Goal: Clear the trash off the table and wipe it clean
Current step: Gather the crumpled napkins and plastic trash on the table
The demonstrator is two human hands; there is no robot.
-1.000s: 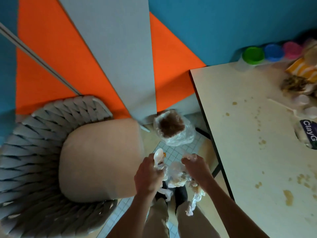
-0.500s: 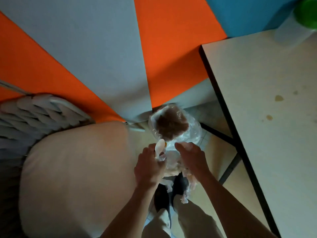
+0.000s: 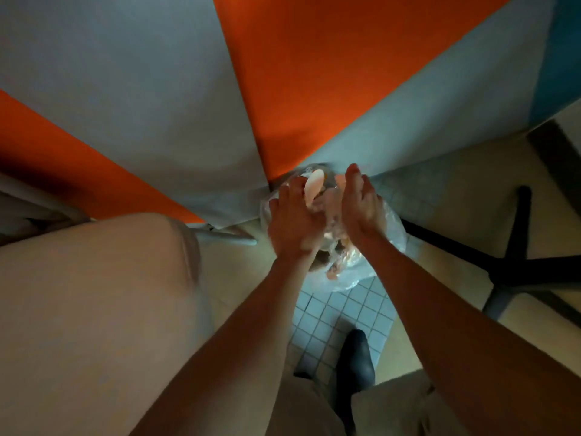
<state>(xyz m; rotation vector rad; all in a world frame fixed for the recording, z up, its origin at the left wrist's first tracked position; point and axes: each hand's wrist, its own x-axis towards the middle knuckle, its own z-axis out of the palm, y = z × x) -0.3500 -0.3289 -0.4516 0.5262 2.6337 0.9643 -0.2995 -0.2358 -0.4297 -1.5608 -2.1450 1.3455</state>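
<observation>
From the head camera, we have both hands over the mouth of a clear plastic trash bag (image 3: 382,247) that stands on the floor at the foot of the wall. Our left hand (image 3: 295,220) and right hand (image 3: 363,204) face each other with a bundle of crumpled wrappers (image 3: 327,204) pressed between the palms. A pale plastic spoon (image 3: 312,187) sticks up from the bundle beside the left fingers (image 3: 295,187), its long axis pointing away from us toward the wall. The left fingers curl on the bundle; the right fingers (image 3: 353,177) are straight and loosely spread, so the hold is more a two-palm squeeze than a grip.

The bag lies directly beneath the bundle, both hands equally near it, so we judge the drop needs only the palms parting.

We count one bag, one spoon, two hands, one dark shoe (image 3: 356,363) and one cushioned chair (image 3: 94,309). The surface itself is out of sight; only black legs (image 3: 515,247) show at right.
</observation>
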